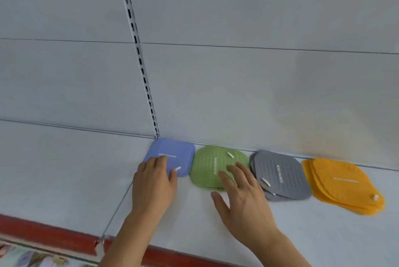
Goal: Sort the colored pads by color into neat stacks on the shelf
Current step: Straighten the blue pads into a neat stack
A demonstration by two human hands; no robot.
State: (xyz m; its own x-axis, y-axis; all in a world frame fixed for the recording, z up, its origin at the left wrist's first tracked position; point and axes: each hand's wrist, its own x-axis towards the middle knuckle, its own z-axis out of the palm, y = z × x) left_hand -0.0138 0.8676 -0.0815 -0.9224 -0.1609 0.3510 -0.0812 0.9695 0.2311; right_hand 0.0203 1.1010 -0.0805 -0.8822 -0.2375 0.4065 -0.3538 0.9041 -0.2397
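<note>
Four stacks of square pads lie in a row at the back of the white shelf (64, 169): blue pads (174, 152), green pads (207, 169), grey pads (282, 174) and orange pads (343, 182). The grey and orange stacks are fanned and uneven. My left hand (154, 182) rests with straight fingers on the near left corner of the blue stack. My right hand (239, 193) lies flat, fingers spread, on the near right part of the green stack. Neither hand grips a pad.
The shelf's white back panel (237, 94) has a slotted upright (138, 50) ending just behind the blue stack. A red strip (54, 234) runs along the shelf's front edge at the lower left. Coloured goods show below it.
</note>
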